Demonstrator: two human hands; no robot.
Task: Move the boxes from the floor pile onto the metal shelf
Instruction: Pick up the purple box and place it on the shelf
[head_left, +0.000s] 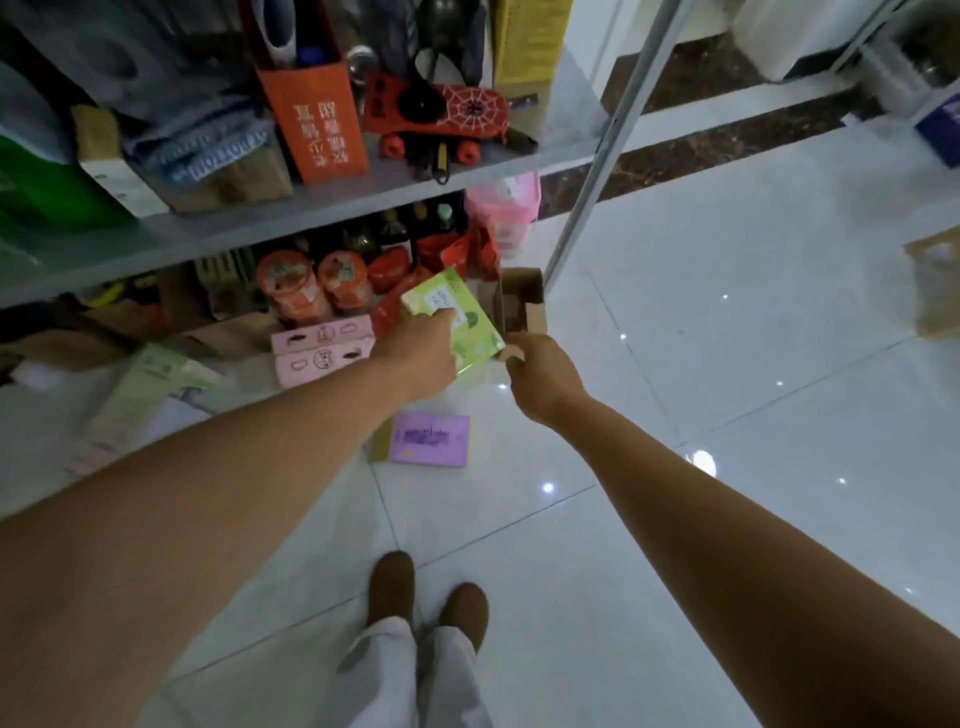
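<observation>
My left hand grips a light green box, held tilted above the floor in front of the shelf's lowest level. My right hand is beside the box's lower right corner, fingers curled at that edge; whether it grips the box I cannot tell. A purple box lies flat on the white floor below my hands. Two pink boxes are stacked on the floor to the left. A long pale green box lies further left. The metal shelf spans the top of the view.
The shelf board holds an orange bag, a red toy skateboard and folded cloth. Under it stand jars, bottles and red packets. An open cardboard box sits by the shelf post. My feet stand on the tiles.
</observation>
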